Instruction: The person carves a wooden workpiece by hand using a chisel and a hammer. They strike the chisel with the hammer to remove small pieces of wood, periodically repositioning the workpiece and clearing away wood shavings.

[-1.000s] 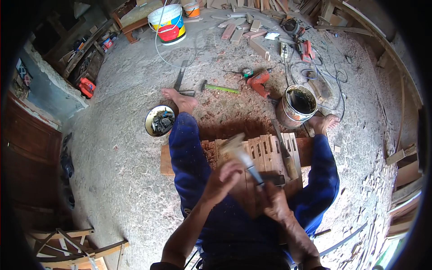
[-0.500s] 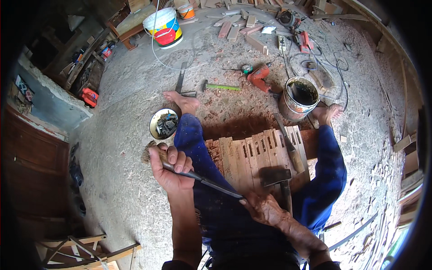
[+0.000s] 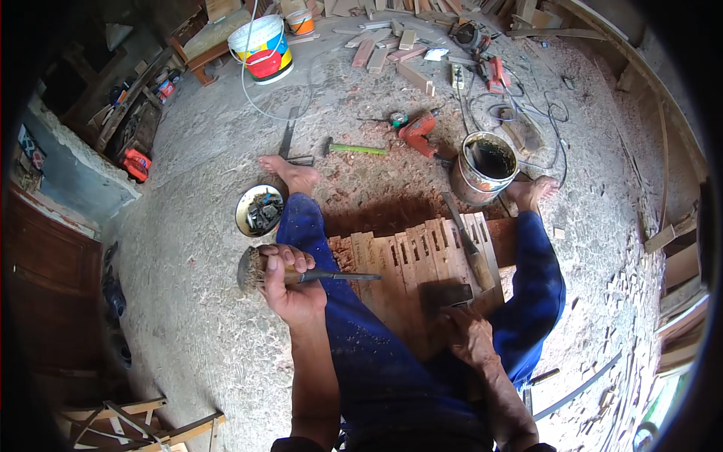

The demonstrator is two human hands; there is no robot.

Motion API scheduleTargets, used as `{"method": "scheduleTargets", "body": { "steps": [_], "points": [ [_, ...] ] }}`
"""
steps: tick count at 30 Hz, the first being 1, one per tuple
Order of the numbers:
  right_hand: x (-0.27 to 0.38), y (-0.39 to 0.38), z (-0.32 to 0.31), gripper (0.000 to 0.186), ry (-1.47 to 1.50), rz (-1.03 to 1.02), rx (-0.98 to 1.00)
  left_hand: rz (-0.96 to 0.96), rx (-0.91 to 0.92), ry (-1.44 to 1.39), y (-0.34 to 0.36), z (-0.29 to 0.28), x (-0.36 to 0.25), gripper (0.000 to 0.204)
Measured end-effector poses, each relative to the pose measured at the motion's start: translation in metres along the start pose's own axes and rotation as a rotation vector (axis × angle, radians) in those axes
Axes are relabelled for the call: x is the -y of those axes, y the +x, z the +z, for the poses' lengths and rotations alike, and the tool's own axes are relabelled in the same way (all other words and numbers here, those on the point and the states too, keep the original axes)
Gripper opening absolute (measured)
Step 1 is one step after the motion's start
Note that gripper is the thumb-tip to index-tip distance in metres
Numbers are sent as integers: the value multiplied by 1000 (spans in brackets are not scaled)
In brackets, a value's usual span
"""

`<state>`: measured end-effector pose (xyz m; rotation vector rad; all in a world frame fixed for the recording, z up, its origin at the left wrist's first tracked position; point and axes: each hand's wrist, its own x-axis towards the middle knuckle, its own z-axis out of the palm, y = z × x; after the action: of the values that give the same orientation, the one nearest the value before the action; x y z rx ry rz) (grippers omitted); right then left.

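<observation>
My left hand (image 3: 296, 292) is closed round the wooden handle of a chisel (image 3: 343, 276), its frayed butt at the left and its blade reaching right over my thigh. Between my legs lies a row of light wooden strips (image 3: 388, 275), several with slots cut near their far ends. A dark-headed hammer (image 3: 435, 295) is over these strips. My right hand (image 3: 473, 339) has its fingers round the hammer handle close below the head, covering most of it. Another chisel (image 3: 476, 260) with a wooden handle lies across the strips on the right.
Past my left foot stands a bowl of metal pieces (image 3: 242, 215). A green-handled hammer (image 3: 358, 149), an orange power drill (image 3: 418, 134) and a dirty bucket (image 3: 461, 184) are ahead. Cables (image 3: 553, 113) trail at the far right; a colourful bucket (image 3: 239, 38) is far left.
My right hand has left the chisel's blade tip and moved right onto the hammer handle. The chisel in my left hand has swung closer to level.
</observation>
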<state>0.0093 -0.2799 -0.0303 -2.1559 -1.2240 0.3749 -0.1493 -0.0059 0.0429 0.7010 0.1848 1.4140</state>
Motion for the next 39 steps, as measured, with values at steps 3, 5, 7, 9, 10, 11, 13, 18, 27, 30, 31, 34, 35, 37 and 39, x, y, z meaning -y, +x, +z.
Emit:
{"method": "scheduleTargets", "body": {
  "steps": [3, 5, 7, 9, 10, 11, 13, 18, 27, 30, 31, 34, 35, 37, 39],
  "points": [
    [-21, 22, 14, 33, -144, -41, -36, -3, -25, 50, -11, 2, 20, 6],
    [-36, 32, 19, 39, -190, -31, -35, -58, -3, 93, -21, -9, 35, 5],
    [-38, 40, 19, 38, -173, -12, -4, -128, -56, 141, -32, -12, 44, 6],
    [-42, 44, 19, 38, -216, -10, -25, -163, -75, 171, -41, -14, 50, 8],
    [-47, 46, 22, 38, -270, -17, -61, -183, -86, 182, -48, -15, 55, 9],
    [-55, 48, 23, 38, -323, -25, -95, -190, -97, 139, -51, -22, 56, 10],
    [-82, 50, 24, 38, -317, 100, -257, -171, -122, 162, -56, -27, 58, 8],
    [-158, 73, 16, 41, -339, 224, -134, -195, -97, 241, -70, -8, 70, 9],
    [-107, 89, -2, 50, -254, 322, -157, -216, -23, 449, -85, -6, 77, 9],
    [-124, 88, 7, 51, -277, 274, -189, -241, -59, 432, -84, -11, 80, 10],
    [-129, 87, 11, 51, -295, 272, -187, -232, -46, 444, -85, -11, 79, 10],
    [-147, 88, 26, 48, -274, 277, -214, -202, -1, 478, -89, -11, 77, 10],
    [-151, 89, 30, 48, -268, 265, -234, -187, 15, 491, -91, -12, 75, 11],
    [-160, 88, 38, 49, -257, 253, -274, -172, 43, 501, -93, -14, 76, 12],
    [-171, 91, 45, 48, -288, 278, -264, -161, 61, 492, -94, -15, 80, 13]
  ]
}}
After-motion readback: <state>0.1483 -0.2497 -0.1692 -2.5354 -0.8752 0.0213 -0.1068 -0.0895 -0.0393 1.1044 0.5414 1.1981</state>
